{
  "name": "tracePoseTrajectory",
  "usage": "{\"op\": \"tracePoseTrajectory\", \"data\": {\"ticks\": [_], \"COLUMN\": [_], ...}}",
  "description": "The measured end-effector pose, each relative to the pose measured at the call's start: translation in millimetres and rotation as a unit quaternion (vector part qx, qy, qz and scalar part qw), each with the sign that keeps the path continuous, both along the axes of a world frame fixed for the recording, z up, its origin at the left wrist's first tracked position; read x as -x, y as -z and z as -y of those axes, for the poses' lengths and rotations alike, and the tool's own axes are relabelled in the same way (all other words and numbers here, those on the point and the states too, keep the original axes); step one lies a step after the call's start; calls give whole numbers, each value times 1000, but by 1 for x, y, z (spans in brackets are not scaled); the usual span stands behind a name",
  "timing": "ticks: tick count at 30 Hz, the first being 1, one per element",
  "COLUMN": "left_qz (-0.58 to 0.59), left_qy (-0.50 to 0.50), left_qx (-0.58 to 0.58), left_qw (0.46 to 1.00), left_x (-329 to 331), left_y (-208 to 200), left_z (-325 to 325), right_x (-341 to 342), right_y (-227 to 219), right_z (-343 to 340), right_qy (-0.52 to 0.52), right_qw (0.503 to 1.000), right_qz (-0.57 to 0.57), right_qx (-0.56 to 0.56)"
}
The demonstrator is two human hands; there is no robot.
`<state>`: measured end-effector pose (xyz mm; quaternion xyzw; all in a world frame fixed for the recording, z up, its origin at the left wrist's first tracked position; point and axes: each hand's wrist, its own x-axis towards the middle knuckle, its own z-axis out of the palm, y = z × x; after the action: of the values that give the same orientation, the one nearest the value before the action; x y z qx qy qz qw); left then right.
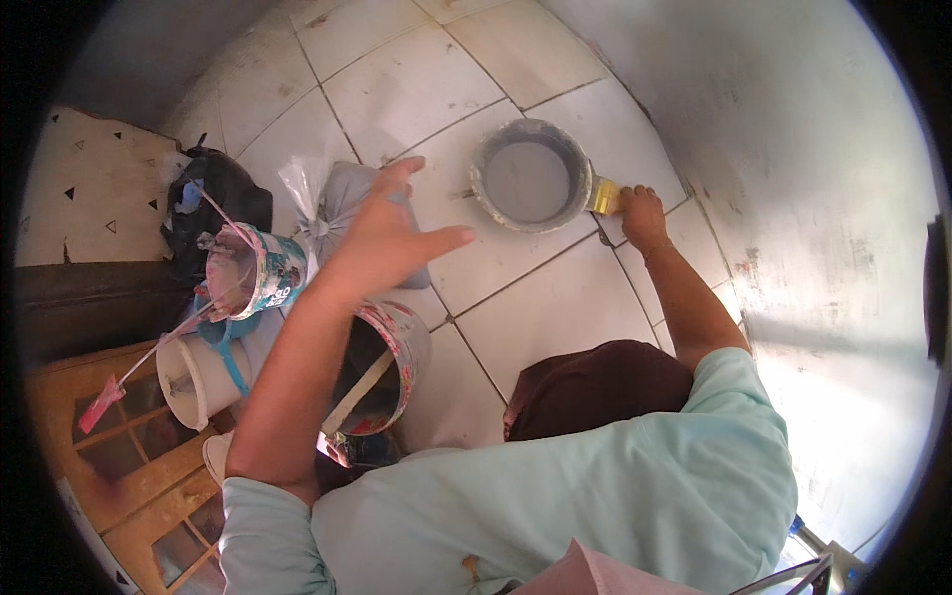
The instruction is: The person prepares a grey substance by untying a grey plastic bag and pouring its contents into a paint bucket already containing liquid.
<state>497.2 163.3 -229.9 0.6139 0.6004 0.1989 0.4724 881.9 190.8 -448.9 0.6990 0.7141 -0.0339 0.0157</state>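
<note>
On the white tiled floor [516, 317] stands a round grey basin [482, 198] with smooth grey liquid in it. My right hand [645, 220] is at the basin's right rim, its fingers closed on the end of a small flat yellow piece [604, 196]. That piece touches or overlaps the rim; its exact kind is unclear. My left hand [397, 233] is in the air left of the basin, thumb and fingers apart, holding nothing. Partly behind it lies a tied clear bag [347, 188] with grey contents.
Left stand a pink-and-teal bucket [283, 273] with thin sticks, a black plastic bag [238, 203], a white cylindrical container [183, 382] and a larger bucket [407, 347] with a pale stick across. A wooden paned frame [119, 372] is lower left. A grey wall [783, 188] rises right.
</note>
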Motion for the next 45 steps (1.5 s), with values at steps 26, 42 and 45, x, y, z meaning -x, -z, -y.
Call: {"op": "tracePoseTrajectory", "data": {"ticks": [26,42,45], "left_qz": [-94,183,257], "left_qy": [375,247,243], "left_qx": [-133,112,165], "left_qw": [913,945,921], "left_x": [-39,-35,-38], "left_y": [-19,-10,-19], "left_z": [-20,-48,-48], "right_x": [102,105,124], "right_y": [-275,-286,-281], "right_z": [24,50,53], "right_qy": [-230,-93,-191], "right_qw": [872,939,922], "right_qz": [-427,-197,-135], "right_qx": [63,-266,-308]}}
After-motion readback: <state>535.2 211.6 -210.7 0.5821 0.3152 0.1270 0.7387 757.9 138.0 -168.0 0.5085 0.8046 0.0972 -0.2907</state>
